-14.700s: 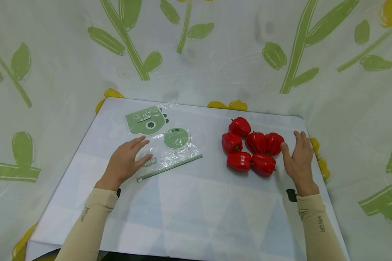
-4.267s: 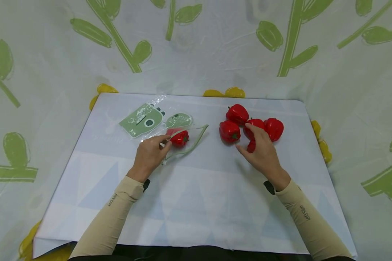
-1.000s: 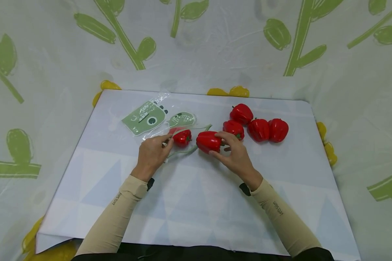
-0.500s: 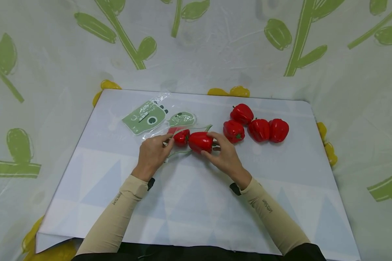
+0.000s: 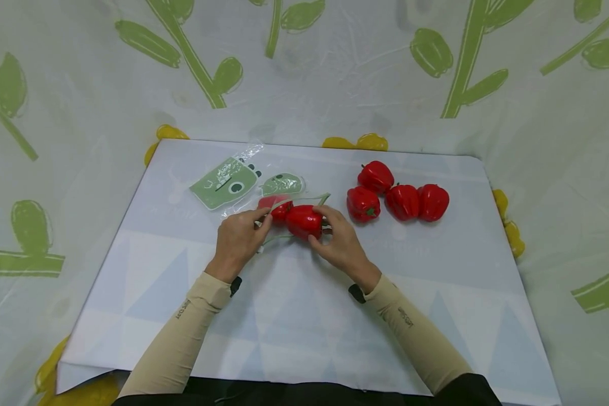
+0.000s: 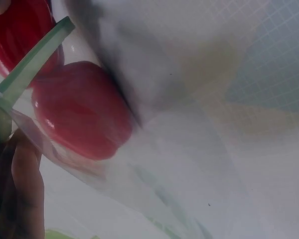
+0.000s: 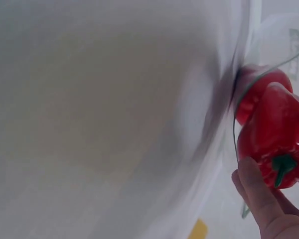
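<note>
Nearest, the left hand [image 5: 235,238] pinches the rim of a clear bag [image 5: 220,189]; the right hand [image 5: 342,245], fingers and thumb curved round a red pepper [image 5: 303,221], has just moved leftward to the bag's mouth, so an insertion beside the inner pepper [image 5: 280,211] seems under way. The held specimen lies sideways, glossy and lobed, green stem toward the palm. Beyond, four loose peppers [image 5: 402,202] rest on the surface [image 5: 304,316].

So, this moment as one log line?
left hand: pinches bag; right hand: holds red pepper at bag's mouth; inside bag: one pepper; table: four peppers
</note>
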`<state>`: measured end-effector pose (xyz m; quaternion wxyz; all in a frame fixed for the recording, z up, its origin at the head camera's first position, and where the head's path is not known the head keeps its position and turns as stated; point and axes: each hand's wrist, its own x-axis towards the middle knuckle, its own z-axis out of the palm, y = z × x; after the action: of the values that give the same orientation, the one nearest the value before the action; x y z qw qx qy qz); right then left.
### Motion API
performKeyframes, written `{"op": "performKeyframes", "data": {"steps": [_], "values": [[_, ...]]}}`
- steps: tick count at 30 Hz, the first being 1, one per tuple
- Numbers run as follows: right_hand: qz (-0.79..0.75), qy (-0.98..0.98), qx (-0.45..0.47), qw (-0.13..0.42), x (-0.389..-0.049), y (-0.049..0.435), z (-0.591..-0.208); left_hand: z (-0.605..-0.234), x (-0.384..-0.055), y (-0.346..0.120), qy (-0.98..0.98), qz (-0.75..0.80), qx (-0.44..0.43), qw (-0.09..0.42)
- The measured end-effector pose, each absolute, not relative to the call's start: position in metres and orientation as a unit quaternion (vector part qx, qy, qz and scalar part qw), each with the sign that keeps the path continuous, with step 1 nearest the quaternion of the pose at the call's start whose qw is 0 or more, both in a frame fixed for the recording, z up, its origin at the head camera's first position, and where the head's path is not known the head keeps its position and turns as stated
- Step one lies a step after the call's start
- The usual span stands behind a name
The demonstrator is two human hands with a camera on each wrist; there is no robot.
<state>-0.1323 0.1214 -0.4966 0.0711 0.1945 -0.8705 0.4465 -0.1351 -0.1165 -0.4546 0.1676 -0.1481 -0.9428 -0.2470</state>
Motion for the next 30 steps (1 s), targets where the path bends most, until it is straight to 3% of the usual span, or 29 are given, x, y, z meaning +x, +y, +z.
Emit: {"op": "performKeyframes", "data": {"steps": [30], "values": [[0.463, -0.882, 0.075, 0.056, -0.154, 0.093, -0.505, -0.451, -0.135, -0.105, -0.931, -0.260, -0.177, 0.184]]}}
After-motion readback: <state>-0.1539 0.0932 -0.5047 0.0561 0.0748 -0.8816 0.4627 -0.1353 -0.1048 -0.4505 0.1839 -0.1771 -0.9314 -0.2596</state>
